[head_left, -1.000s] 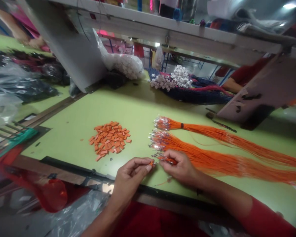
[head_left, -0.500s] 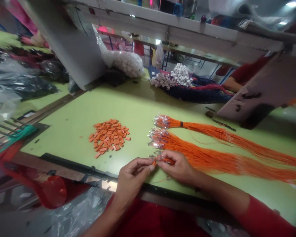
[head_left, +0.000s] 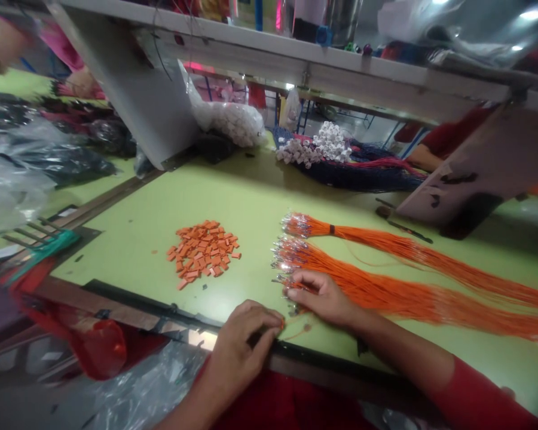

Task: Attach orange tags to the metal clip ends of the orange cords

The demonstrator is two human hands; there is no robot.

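Note:
My left hand [head_left: 248, 334] is near the table's front edge, thumb and forefinger pinched on a small orange connector housing [head_left: 281, 323] that mostly hides behind the fingertips. A thin orange wire runs on the table just right of it. To the right, my right hand [head_left: 320, 297] has its fingers curled over the metal-tipped ends of some orange wires, at the near side of a loose wire bundle [head_left: 341, 272]. Beyond lies a second orange bundle [head_left: 363, 233], bound with a black band. A pile of orange connector housings [head_left: 205, 254] is spread on the green table to the left.
A grey shelf [head_left: 269, 48] on side panels spans the table. Behind it are white connectors on dark cables [head_left: 332, 146] and a clear bag of white parts [head_left: 237, 122]. A red holder with prongs [head_left: 94, 346] is at left. Co-workers' arms show at both sides.
My left hand has drawn away from my right, toward the table's front edge, with the small orange housing. My right hand has stayed by the wire ends. The view has shifted slightly.

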